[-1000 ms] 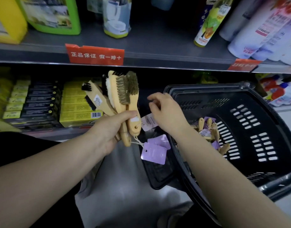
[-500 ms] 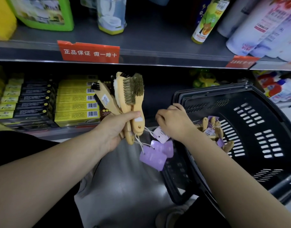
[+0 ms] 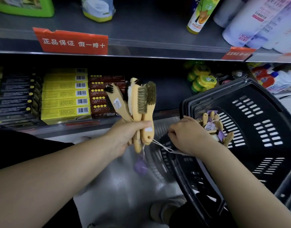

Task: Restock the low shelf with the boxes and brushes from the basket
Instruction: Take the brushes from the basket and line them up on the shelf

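Four wooden-handled brushes fan upward from the left hand, which grips their handles in front of the low shelf. One has black bristles, one white, and two tan-brown. A blurred purple tag dangles below them. The right hand, fingers curled, pinches a white string running taut from one handle's hole. Beside it, one black basket holds a heap of more brushes, too tangled to count. On the shelf, five stacked yellow boxes sit beside five dark-red boxes.
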Tool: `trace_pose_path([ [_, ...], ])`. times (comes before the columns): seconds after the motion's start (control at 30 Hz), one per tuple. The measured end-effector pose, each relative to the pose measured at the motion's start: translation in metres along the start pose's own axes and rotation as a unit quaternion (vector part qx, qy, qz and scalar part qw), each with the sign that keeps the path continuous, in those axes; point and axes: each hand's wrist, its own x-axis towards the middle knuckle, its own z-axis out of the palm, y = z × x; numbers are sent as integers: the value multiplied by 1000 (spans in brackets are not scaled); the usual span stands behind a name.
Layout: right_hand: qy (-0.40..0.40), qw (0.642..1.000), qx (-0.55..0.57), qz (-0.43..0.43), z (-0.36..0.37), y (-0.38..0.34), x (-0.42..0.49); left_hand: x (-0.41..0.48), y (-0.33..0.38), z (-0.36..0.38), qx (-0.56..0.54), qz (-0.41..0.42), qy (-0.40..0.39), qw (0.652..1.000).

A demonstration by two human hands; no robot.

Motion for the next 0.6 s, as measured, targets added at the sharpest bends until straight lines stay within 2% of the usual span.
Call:
trace_pose_path([
  [0.07, -9, 1000, 2, 9, -8, -10, 4, 1, 0, 2, 4, 2, 1, 1000],
  [0.1, 0, 998, 60, 22, -14, -16, 9, 2, 0, 3, 5, 6, 3, 1000],
  [0.13, 10, 985, 166, 48, -21, -22, 16, 3, 2, 3, 5, 14, 3, 1000],
  [0.2, 26, 910, 402, 99, -30, -36, 33, 5, 6, 3, 0, 40, 2, 999],
  [0.27, 46, 851, 504, 140, -28, -50, 50, 9, 9, 0, -21, 60, 28, 998],
  [0.4, 24, 739, 639, 210, -7, -75, 72, 15, 3, -14, -51, 63, 99, 992],
  [0.53, -1, 644, 714, 276, 6, -88, 88, 21, 4, -28, -70, -6, 164, 984],
  [0.57, -5, 636, 718, 282, 7, -92, 92, 25, 7, -32, -65, -9, 184, 981],
  [0.6, -6, 644, 710, 285, 10, -95, 96, 28, 10, -36, -50, 1, 207, 977],
])
